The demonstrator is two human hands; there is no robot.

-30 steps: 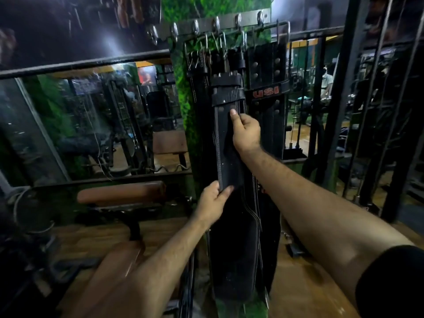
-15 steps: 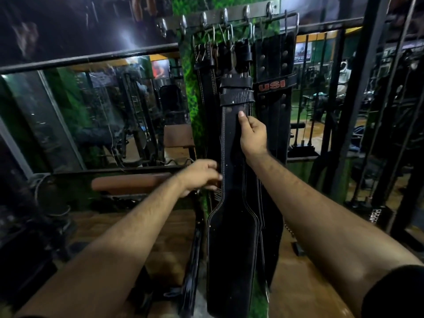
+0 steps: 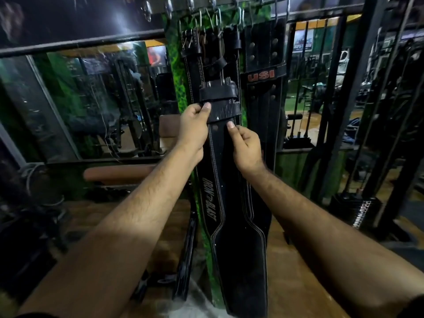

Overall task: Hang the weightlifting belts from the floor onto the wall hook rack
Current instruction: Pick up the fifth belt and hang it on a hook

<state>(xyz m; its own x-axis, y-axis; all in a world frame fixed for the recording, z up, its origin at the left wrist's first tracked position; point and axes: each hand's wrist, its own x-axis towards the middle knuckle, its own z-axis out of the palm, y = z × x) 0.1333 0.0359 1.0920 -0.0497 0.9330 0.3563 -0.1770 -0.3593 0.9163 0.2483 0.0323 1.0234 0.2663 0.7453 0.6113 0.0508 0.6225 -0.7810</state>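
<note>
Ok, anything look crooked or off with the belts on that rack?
Mostly tidy. The front belt, which both hands hold near its loops, hangs lower than the USI belt, and its wide lower part slants slightly right. No damage visible.

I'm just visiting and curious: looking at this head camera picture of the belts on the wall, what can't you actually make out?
- Hook rack: its upper part is cut off by the top edge.
- Front belt: which hook carries it is lost among the crowded buckles.
- Left hand: fingertips hidden behind the belt's edge.
- Right hand: its curled fingers are hidden behind its own back.
- USI belt: lower part covered by the front belt.
</note>
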